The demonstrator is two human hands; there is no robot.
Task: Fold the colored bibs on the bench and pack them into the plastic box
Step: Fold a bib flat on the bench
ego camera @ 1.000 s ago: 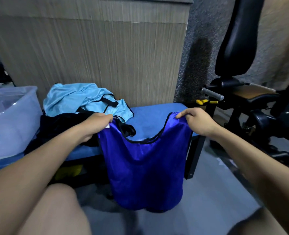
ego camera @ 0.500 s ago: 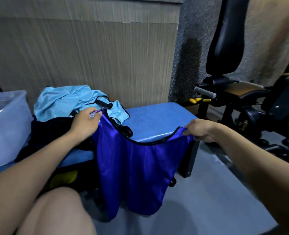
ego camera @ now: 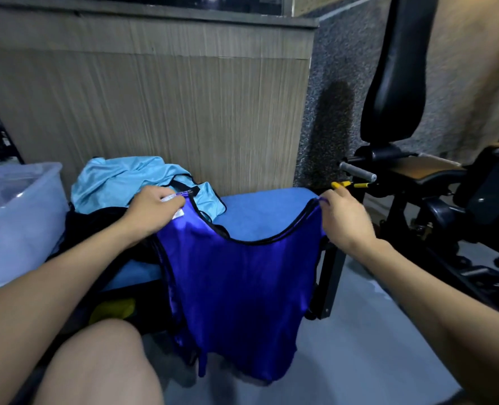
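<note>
A royal-blue bib (ego camera: 239, 290) with black trim hangs spread in front of the blue bench (ego camera: 260, 211), its lower edge near the floor. My left hand (ego camera: 154, 210) pinches its left shoulder strap by a white label. My right hand (ego camera: 344, 220) pinches the right shoulder strap. A light-blue bib (ego camera: 131, 182) lies crumpled on the bench behind my left hand, with a black one (ego camera: 96, 226) heaped beside it. The clear plastic box (ego camera: 17, 217) stands at the left end.
A wood-panelled wall rises right behind the bench. A black gym machine (ego camera: 417, 182) with a padded seat and yellow-tipped pins stands to the right. My bare knee (ego camera: 102, 363) is low at the left. Something yellow (ego camera: 112, 309) lies under the bench. Grey floor lies below.
Both hands have lifted the blue bib's shoulders and pulled them apart, so it now hangs flatter and wider. My view has tilted upward.
</note>
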